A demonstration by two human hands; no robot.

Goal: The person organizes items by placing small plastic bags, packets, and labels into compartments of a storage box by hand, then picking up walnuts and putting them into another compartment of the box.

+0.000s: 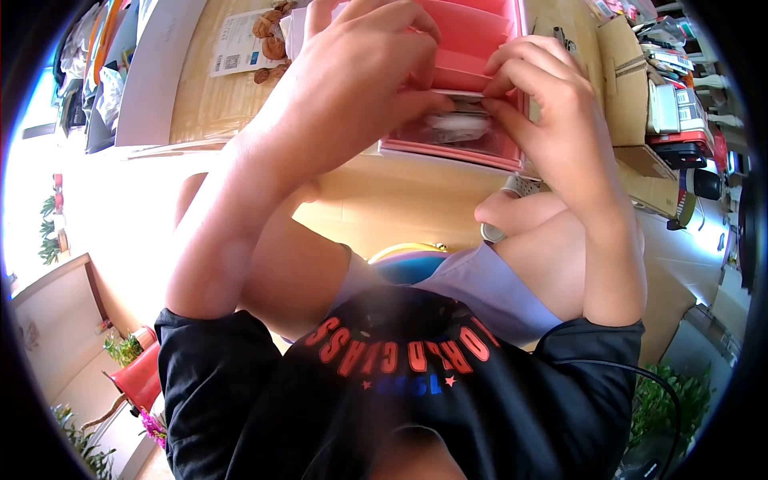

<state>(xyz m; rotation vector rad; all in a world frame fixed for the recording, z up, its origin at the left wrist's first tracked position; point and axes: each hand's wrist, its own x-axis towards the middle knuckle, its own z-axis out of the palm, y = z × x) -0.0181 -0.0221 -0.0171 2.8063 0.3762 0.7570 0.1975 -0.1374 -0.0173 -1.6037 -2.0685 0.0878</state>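
Observation:
A pink box [462, 40] with several compartments stands at the table's edge. Its nearest compartment holds a clear plastic packet [458, 124] with something whitish in it. My left hand [364, 72] reaches over the box from the left, its thumb and fingers curled at the packet's upper left edge. On the right, my right hand [548, 96] has its thumb and fingertips pinched together at the packet's upper right edge. What lies between the fingertips of each hand is too small to make out.
Walnuts [274, 48] and a printed label sheet [238, 44] lie left on the wooden table [200, 104]. A white board [160, 64] is farther left. A cardboard box [628, 88] with assorted items stands right. My legs are below the table edge.

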